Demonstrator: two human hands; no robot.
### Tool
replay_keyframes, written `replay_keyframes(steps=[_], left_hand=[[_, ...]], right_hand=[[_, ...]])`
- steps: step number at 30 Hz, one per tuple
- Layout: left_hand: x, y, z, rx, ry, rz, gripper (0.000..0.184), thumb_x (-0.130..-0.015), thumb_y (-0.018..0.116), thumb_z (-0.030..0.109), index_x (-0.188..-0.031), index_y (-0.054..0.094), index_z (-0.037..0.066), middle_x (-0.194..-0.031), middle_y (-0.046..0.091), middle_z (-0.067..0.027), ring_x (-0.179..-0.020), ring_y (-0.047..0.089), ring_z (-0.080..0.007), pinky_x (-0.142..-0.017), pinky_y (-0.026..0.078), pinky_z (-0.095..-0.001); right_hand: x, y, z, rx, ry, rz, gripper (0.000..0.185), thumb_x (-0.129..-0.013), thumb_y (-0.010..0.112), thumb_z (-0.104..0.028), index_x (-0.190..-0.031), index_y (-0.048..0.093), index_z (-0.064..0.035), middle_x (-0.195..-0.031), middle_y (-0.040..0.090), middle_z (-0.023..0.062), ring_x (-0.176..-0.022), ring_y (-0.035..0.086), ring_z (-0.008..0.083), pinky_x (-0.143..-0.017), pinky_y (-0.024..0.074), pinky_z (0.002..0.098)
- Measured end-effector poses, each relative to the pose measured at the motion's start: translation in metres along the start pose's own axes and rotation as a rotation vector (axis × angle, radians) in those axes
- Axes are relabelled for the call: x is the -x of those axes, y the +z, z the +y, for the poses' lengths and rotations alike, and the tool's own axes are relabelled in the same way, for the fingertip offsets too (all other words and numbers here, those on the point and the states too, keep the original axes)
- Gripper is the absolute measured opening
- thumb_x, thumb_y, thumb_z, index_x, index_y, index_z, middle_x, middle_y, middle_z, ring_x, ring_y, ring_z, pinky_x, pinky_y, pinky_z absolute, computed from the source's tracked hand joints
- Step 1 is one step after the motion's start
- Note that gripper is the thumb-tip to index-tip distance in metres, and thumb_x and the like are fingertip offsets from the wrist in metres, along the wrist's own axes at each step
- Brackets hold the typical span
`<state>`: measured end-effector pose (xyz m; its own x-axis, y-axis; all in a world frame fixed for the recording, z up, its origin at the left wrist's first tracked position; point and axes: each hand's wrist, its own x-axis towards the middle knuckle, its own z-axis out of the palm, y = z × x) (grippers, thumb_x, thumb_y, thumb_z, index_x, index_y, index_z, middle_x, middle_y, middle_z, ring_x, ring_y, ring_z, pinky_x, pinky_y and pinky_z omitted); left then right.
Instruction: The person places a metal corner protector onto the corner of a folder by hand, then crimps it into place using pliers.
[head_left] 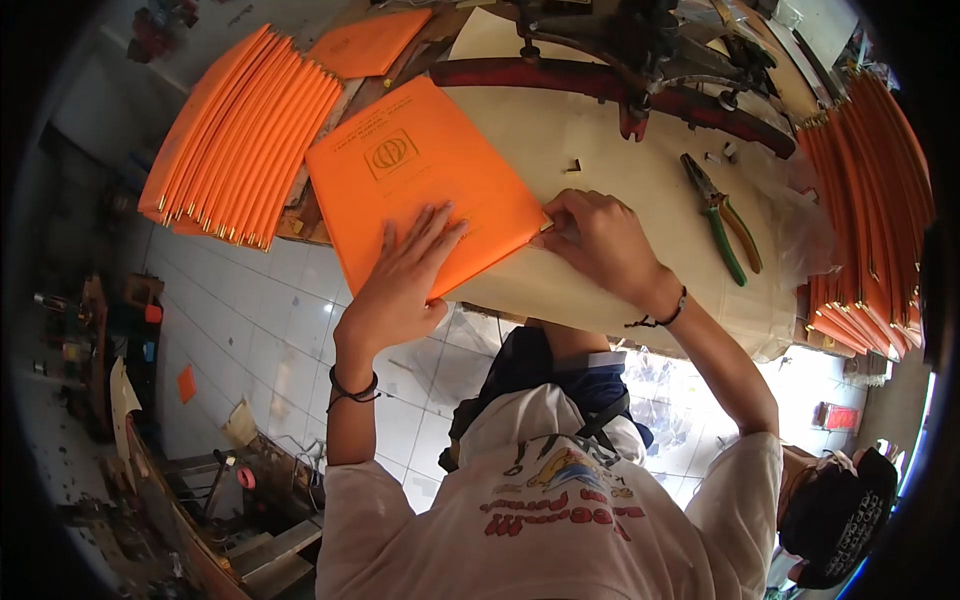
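An orange folder [440, 150] with a printed emblem and lettering lies at a slant on the paper-covered worktable [640, 290]. My left hand [400, 285] rests on its lower part with fingers spread. At the folder's right corner, the thumb and fingers of my right hand [605, 240] pinch a small gold metal corner piece [546, 226]. Whether that piece is fully seated on the corner is partly hidden by the fingers. Beyond my right hand lies a loose metal corner piece [572, 166]. Pliers [722, 215] with green and yellow handles lie to the right.
Orange folders with gold corners form a stack [240, 140] at left and another stack [870, 210] at right. One more folder [370, 44] lies at the back. A dark metal machine with a red curved bar [540, 78] spans the far side. A person in a black cap [840, 515] is at lower right.
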<state>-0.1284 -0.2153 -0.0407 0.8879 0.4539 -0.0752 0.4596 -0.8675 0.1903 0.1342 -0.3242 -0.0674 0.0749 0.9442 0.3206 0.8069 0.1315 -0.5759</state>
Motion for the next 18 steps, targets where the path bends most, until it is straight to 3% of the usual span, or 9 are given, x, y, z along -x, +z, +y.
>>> replay_keyframes(steps=[4,5,8,9,12,18], left_hand=[[-0.014,-0.004,0.018,0.099,0.002,0.098,0.076,-0.085,0.07,0.031,-0.148,0.036,0.005,-0.154,0.028,-0.0227,-0.145,0.023,-0.0409,-0.115,0.018,-0.0636],[-0.021,-0.001,0.025,0.073,0.033,0.135,0.075,-0.086,0.07,0.034,-0.148,0.037,0.007,-0.154,0.029,-0.022,-0.145,0.024,-0.0411,-0.116,0.019,-0.0615],[-0.051,0.007,0.047,0.03,0.125,0.238,0.069,-0.088,0.069,0.04,-0.144,0.044,0.011,-0.153,0.032,-0.0203,-0.143,0.026,-0.0414,-0.116,0.022,-0.0563],[-0.061,0.011,0.051,0.035,0.151,0.267,0.064,-0.088,0.068,0.04,-0.142,0.048,0.012,-0.152,0.033,-0.0201,-0.142,0.028,-0.0414,-0.116,0.023,-0.0554],[-0.083,0.016,0.045,0.008,0.224,0.291,0.05,-0.089,0.068,0.04,-0.131,0.059,0.015,-0.147,0.041,-0.0184,-0.137,0.034,-0.0395,-0.113,0.028,-0.0517],[-0.089,0.002,0.034,0.12,0.239,0.222,0.03,-0.088,0.068,0.034,-0.11,0.071,0.014,-0.131,0.056,-0.0105,-0.126,0.047,-0.0321,-0.108,0.035,-0.0448]], right_hand=[[-0.011,-0.026,0.01,-0.034,-0.053,-0.108,0.041,-0.082,0.075,-0.026,-0.112,0.062,-0.0003,-0.101,0.064,0.0164,-0.09,0.065,0.0318,-0.081,0.0525,0.0396],[-0.017,-0.036,0.007,-0.001,0.027,-0.148,0.043,-0.084,0.073,-0.024,-0.118,0.061,-0.0013,-0.108,0.061,0.0191,-0.095,0.064,0.0332,-0.084,0.0524,0.0414],[-0.027,-0.024,0.029,0.092,-0.003,0.097,0.038,-0.087,0.069,-0.021,-0.119,0.061,-0.0028,-0.104,0.062,0.0181,-0.094,0.064,0.0337,-0.084,0.0524,0.0426],[-0.031,-0.018,0.037,0.141,-0.112,0.174,0.027,-0.088,0.067,-0.016,-0.113,0.064,-0.0047,-0.103,0.062,0.0152,-0.091,0.065,0.0324,-0.082,0.053,0.0421],[-0.031,-0.015,0.055,0.064,-0.125,0.099,0.017,-0.089,0.065,-0.012,-0.104,0.066,-0.005,-0.102,0.062,0.0118,-0.09,0.065,0.0306,-0.081,0.0534,0.0402],[-0.024,-0.018,0.06,-0.016,-0.173,0.093,0.01,-0.089,0.064,-0.009,-0.097,0.066,-0.0036,-0.1,0.062,0.0106,-0.089,0.064,0.03,-0.08,0.0529,0.0391]])
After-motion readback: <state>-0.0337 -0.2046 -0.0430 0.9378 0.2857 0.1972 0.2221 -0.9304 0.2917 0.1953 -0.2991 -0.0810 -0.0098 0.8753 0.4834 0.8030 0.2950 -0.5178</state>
